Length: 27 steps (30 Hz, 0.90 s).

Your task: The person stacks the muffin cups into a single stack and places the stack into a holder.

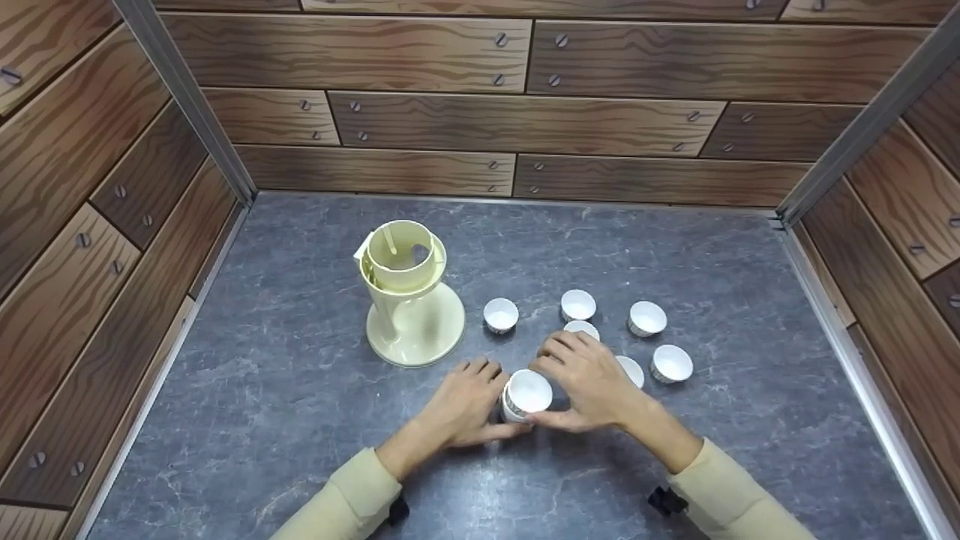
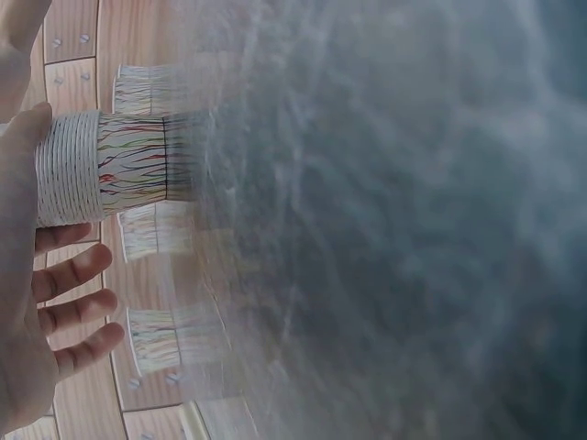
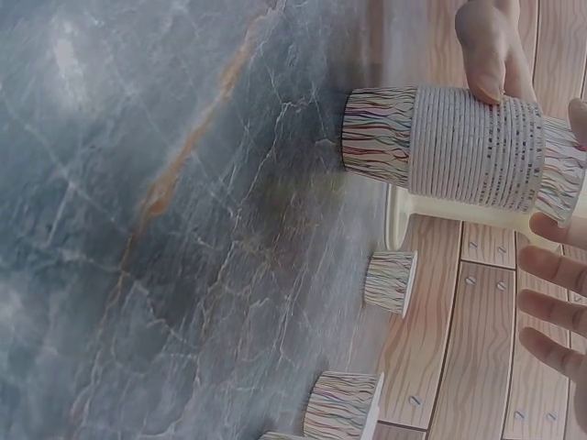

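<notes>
A tall stack of nested paper cups, white with thin coloured squiggles, stands upright in front of me. My left hand holds it round the side, thumb on the near face. Above the stacked rims sits the top cup, its patterned wall showing. Thumb and index finger of my right hand pinch that cup, while its other fingers spread out beside it. From the head view I look down into the cup's white inside. Most of the stack is hidden there beneath it and behind my fingers.
A cream plastic stand with a ring-shaped holder is left of the cups. Single cups stand around: one near the stand, several others beyond and right of my right hand, such as the far-right cup. Wood-patterned walls enclose the marbled tabletop.
</notes>
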### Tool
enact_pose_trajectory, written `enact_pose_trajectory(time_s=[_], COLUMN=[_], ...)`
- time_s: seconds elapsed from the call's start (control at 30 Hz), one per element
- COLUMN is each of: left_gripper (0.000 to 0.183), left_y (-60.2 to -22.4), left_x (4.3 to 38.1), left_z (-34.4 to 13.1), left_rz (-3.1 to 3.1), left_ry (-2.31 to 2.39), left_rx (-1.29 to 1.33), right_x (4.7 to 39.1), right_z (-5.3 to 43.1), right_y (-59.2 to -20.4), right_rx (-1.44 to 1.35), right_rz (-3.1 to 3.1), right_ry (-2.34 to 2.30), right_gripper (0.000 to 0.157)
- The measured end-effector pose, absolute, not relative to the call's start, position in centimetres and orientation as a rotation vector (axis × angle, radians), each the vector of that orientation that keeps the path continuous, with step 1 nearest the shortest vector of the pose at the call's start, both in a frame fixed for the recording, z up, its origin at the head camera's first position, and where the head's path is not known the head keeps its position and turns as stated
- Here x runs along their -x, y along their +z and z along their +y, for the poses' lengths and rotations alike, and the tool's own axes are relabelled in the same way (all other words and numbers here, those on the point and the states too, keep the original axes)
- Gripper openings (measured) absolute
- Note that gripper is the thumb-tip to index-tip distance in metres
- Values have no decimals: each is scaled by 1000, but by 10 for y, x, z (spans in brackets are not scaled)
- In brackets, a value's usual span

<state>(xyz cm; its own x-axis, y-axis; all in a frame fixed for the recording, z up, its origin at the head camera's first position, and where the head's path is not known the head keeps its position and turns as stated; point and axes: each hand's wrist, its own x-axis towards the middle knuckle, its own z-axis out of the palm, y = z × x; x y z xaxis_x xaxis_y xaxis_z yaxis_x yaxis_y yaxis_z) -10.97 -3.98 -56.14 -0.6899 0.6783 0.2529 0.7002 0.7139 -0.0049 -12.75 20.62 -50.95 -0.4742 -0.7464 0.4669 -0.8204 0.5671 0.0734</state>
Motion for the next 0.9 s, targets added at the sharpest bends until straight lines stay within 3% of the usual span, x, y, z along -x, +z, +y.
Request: enact_pose_trajectory(time_s=[0.9], left_gripper=[72], left_y=[-562], left_x=[110], left_z=[-40], left_rz=[-2679], left_ry=[-135], left_rx=[1091], right_x=[129], right_z=[204], right_y=[-520], right_rx=[-1285], right_rz=[-2386], right_ry=[209], right_gripper=[63])
